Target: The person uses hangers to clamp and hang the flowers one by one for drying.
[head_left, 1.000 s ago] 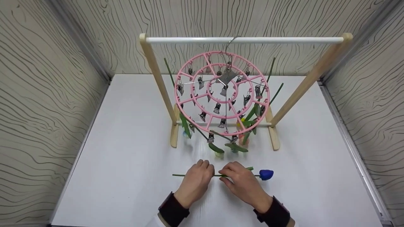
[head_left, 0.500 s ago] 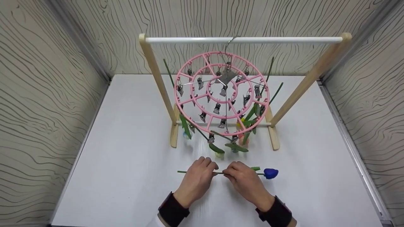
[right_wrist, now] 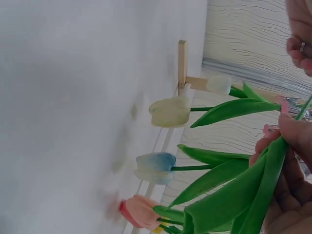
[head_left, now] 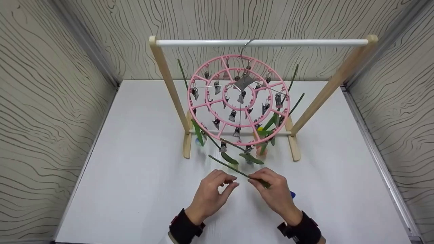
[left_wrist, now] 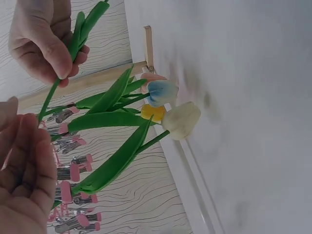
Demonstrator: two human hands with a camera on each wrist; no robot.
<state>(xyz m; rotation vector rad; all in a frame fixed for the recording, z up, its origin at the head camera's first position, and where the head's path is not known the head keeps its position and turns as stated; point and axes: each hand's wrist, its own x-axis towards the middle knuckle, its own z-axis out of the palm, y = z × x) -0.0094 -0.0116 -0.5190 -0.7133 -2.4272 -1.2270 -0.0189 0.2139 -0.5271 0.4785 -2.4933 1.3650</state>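
My right hand (head_left: 276,191) pinches the green stem (head_left: 228,166) of a tulip with a blue bloom (head_left: 293,195), mostly hidden behind that hand. The bare stem end points up and left toward the rack. Thumb and index finger parted, my left hand (head_left: 211,193) is beside the stem and holds nothing. Ahead, a round pink clip hanger (head_left: 199,106) carries several metal clips (head_left: 237,131). Tulips hang bloom-down from it: white (left_wrist: 181,120) and yellow (left_wrist: 152,112) ones in the left wrist view, blue-and-white (right_wrist: 156,168) and pink (right_wrist: 139,212) ones in the right wrist view.
The hanger hooks over a white rod (head_left: 305,42) between slanted wooden posts (head_left: 334,86). Its wooden feet (head_left: 294,149) stand on a white table (head_left: 135,189). Wood-grain patterned walls (head_left: 112,20) enclose the back and sides.
The left hand has let go of the stem. The right hand has tilted the tulip, raising its stem end toward the hanger while the bloom has gone behind the hand. The hanger has swayed slightly.
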